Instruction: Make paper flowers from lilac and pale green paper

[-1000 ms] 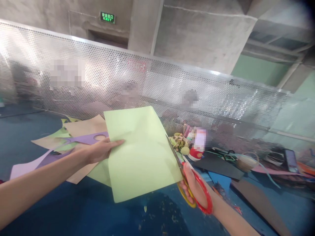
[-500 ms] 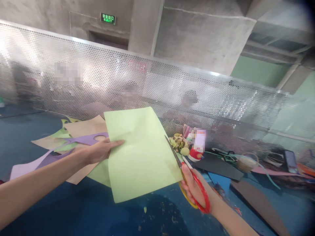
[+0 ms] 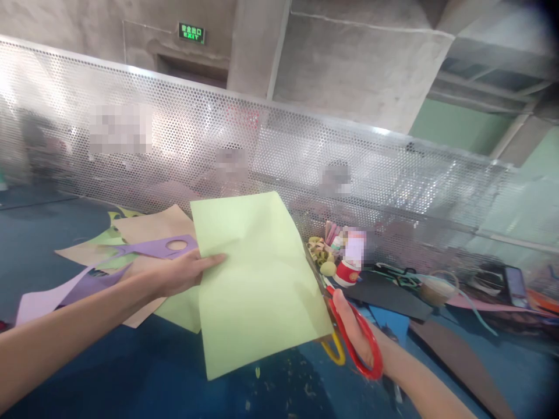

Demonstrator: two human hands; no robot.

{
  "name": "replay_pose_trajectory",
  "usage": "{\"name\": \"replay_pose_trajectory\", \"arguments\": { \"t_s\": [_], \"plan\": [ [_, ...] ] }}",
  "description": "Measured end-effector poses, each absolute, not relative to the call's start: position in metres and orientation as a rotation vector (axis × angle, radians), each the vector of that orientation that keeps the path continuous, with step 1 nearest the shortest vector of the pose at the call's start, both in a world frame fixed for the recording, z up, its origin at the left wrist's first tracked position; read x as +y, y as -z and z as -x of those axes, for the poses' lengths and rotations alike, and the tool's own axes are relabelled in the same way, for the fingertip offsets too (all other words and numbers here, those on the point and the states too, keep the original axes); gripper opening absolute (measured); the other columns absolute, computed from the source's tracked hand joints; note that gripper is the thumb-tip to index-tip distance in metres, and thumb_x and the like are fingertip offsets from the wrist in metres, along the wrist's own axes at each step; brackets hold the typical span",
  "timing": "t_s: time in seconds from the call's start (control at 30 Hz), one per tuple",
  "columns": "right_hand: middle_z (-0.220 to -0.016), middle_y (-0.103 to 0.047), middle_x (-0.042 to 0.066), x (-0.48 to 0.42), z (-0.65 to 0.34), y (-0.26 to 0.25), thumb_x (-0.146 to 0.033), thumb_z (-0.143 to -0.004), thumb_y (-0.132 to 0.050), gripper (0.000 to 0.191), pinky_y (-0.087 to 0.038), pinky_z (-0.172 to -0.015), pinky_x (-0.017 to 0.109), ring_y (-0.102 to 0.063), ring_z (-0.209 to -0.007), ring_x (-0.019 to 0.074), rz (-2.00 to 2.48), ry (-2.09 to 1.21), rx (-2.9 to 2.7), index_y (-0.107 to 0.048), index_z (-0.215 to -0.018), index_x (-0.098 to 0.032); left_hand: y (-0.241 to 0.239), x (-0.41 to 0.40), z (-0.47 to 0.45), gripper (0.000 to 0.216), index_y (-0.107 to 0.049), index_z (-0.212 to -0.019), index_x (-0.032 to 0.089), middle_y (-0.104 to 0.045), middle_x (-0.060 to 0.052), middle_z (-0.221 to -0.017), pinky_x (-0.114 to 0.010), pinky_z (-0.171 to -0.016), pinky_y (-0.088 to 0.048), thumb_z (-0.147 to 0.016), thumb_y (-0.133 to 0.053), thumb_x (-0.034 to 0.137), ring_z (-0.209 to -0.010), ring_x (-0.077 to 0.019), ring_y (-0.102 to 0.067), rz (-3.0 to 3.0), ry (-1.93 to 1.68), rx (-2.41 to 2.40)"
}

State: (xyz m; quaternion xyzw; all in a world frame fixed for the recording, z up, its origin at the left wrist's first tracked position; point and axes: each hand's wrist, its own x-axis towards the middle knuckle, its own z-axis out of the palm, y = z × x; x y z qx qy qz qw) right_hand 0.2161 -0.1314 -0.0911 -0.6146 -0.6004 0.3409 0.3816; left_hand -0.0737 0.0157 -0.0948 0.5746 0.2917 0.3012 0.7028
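My left hand (image 3: 183, 272) pinches the left edge of a light green paper sheet (image 3: 257, 285), holding it up above the blue table (image 3: 131, 372). My right hand (image 3: 356, 326) grips red and yellow scissors (image 3: 349, 334), fingers through the loops. The blades meet the sheet's right edge and are mostly hidden behind it.
Brown, purple and green paper cut-outs (image 3: 144, 247) lie on the table behind my left hand. A small bottle with a red base (image 3: 349, 265), curled paper strips (image 3: 318, 250), a black sheet (image 3: 393, 294) and a little basket (image 3: 439, 288) sit to the right. A perforated metal screen (image 3: 305, 169) closes off the far side.
The green sheet has shifted slightly right and down, onto the scissors. The blades, earlier visible beside the paper's right edge, are now covered by it.
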Motion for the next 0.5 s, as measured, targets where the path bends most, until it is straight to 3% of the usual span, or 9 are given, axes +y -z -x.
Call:
{"name": "replay_pose_trajectory", "arguments": {
  "t_s": [0.2, 0.5],
  "plan": [
    [-0.087, -0.068, 0.006, -0.1329, -0.2201, 0.0890, -0.057, -0.081, -0.034, 0.049, -0.032, -0.100, 0.035, -0.053, -0.104, 0.0262, 1.564, -0.815, -1.569, -0.063, -0.090, -0.019, 0.0920, 0.0094, 0.0707, 0.037, -0.059, -0.109, 0.028, -0.062, -0.002, -0.111, -0.034, -0.083, -0.049, -0.073, -0.060, 0.036, -0.104, -0.0259, -0.056, -1.322, -0.697, 0.659],
    [-0.089, -0.066, 0.007, -0.1311, -0.2163, 0.0854, -0.056, -0.082, -0.033, 0.048, -0.039, -0.093, 0.034, -0.055, -0.096, 0.0259, 1.563, -0.764, -1.577, -0.063, -0.088, -0.019, 0.0962, 0.0092, 0.0698, 0.037, -0.058, -0.110, 0.027, -0.061, -0.002, -0.112, -0.036, -0.085, -0.048, -0.074, -0.059, 0.037, -0.103, -0.0266, -0.056, -1.332, -0.703, 0.648]
  ]
}}
